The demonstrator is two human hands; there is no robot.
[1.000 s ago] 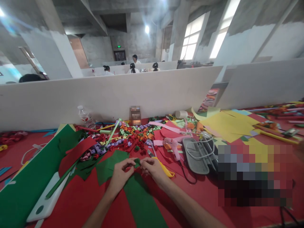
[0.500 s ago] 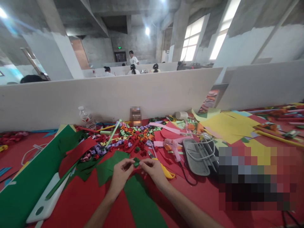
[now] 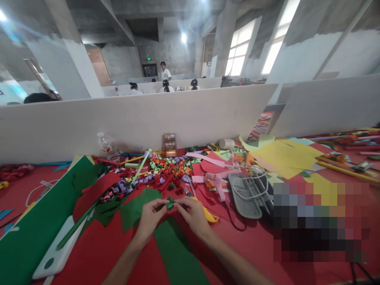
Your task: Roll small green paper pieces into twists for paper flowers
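Observation:
A small folded piece of green paper (image 3: 170, 203) is pinched between my two hands, just above the table. My left hand (image 3: 152, 213) grips its left side with thumb and fingertips. On the right side, my right hand (image 3: 191, 213) holds it the same way. Below my hands lies a long green paper strip (image 3: 178, 249). Green paper pieces (image 3: 142, 204) are spread beyond my left hand, over red paper (image 3: 101, 253). A yellow-handled tool (image 3: 210, 215), partly hidden, lies just past my right hand.
A pink glue gun (image 3: 218, 184) and a grey tray (image 3: 245, 198) with a white cable are at right. Colourful paper chains (image 3: 160, 170) pile up ahead, before a white partition (image 3: 142, 122). A green board (image 3: 44, 213) and a white cutting board (image 3: 56, 253) lie left. People sit beyond.
My fingers have shifted slightly on the green paper, and more of it shows between the fingertips. Both hands stay in nearly the same place.

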